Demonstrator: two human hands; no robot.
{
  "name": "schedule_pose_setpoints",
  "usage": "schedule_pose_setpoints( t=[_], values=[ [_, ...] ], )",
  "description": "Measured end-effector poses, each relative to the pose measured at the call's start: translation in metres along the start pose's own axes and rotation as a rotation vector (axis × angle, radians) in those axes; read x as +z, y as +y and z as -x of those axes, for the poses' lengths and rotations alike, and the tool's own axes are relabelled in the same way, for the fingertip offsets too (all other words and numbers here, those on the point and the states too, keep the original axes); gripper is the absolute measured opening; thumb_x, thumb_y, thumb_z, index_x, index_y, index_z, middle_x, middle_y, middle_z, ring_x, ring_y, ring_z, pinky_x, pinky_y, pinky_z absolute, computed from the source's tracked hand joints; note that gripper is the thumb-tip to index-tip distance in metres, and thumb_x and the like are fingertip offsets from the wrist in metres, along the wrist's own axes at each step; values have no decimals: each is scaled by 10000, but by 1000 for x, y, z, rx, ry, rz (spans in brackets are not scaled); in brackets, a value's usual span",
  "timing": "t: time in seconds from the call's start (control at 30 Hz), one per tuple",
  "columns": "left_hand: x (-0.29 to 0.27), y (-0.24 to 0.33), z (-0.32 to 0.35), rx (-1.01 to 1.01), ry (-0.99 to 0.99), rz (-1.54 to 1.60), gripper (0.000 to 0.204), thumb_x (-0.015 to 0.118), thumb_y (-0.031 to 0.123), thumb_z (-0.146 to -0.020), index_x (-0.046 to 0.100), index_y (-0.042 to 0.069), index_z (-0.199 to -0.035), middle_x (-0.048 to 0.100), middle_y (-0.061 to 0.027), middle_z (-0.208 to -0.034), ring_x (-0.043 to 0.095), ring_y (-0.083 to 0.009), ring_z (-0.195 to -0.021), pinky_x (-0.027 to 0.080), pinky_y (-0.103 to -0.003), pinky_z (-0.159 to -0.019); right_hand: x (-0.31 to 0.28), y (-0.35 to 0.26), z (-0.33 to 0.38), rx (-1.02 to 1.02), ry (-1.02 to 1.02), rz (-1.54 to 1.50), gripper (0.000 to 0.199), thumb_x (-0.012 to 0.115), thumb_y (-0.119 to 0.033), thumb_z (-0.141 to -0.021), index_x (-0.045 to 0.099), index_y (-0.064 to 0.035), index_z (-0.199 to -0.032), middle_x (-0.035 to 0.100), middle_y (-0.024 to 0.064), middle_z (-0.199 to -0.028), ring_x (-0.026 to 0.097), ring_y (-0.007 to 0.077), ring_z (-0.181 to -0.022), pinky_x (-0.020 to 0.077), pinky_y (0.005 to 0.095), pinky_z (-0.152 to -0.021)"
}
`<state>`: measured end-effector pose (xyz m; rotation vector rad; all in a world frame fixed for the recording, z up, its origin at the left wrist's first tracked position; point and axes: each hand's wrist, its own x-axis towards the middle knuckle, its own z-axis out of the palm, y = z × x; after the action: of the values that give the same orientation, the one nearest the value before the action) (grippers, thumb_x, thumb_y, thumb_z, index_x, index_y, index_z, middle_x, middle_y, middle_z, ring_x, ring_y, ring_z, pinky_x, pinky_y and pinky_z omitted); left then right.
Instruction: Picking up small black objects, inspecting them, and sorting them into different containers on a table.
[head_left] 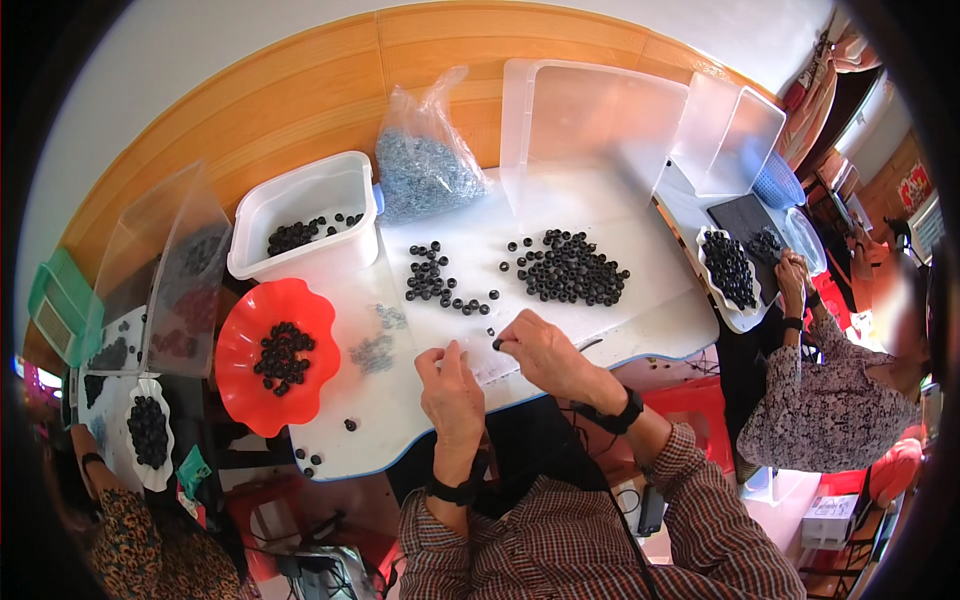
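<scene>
My right hand [548, 356] pinches a small round black part [497, 344] between thumb and fingertips, above the front of the white table [450, 215]. Close by on the left, my left hand [450, 395] is raised with its fingers curled together; whatever they hold is too small or hidden to name. Beyond my hands lies a large pile of black ring-shaped parts [572, 270], with a looser group of the same parts [430, 280] to its left. Tiny grey pieces [375, 350] are scattered on the tabletop left of my left hand.
A red scalloped bowl [232, 350] and a white tub [305, 262] hold black parts at the left. A clear bag of grey-blue pieces [425, 175] leans on the wood panel beside a translucent bin [590, 125]. Co-workers sit on both sides, one in a patterned shirt [825, 405].
</scene>
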<state>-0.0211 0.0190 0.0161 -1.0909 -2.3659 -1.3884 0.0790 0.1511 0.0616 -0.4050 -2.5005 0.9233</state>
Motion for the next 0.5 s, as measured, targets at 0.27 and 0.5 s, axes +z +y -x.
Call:
schedule_pose_setpoints(
  t=[0.27,0.5],
  values=[
    [-27,17,7,-247,-378,716,229,611,49,-926,666,-14,-1139,604,-104,-984,602,-120,-707,507,-237,-613,-1,-23,24,220,-84,-364,141,559,-100,-952,606,33,-958,564,87,-775,598,138,-582,479,269,-532],
    [-26,15,16,-371,-368,958,227,596,35,-942,664,-11,-1153,612,-72,-977,601,-101,-694,517,-221,-627,-3,-36,33,419,-92,-581,151,594,-111,-938,626,36,-932,631,64,-751,585,90,-609,477,236,-550]
  ],
)
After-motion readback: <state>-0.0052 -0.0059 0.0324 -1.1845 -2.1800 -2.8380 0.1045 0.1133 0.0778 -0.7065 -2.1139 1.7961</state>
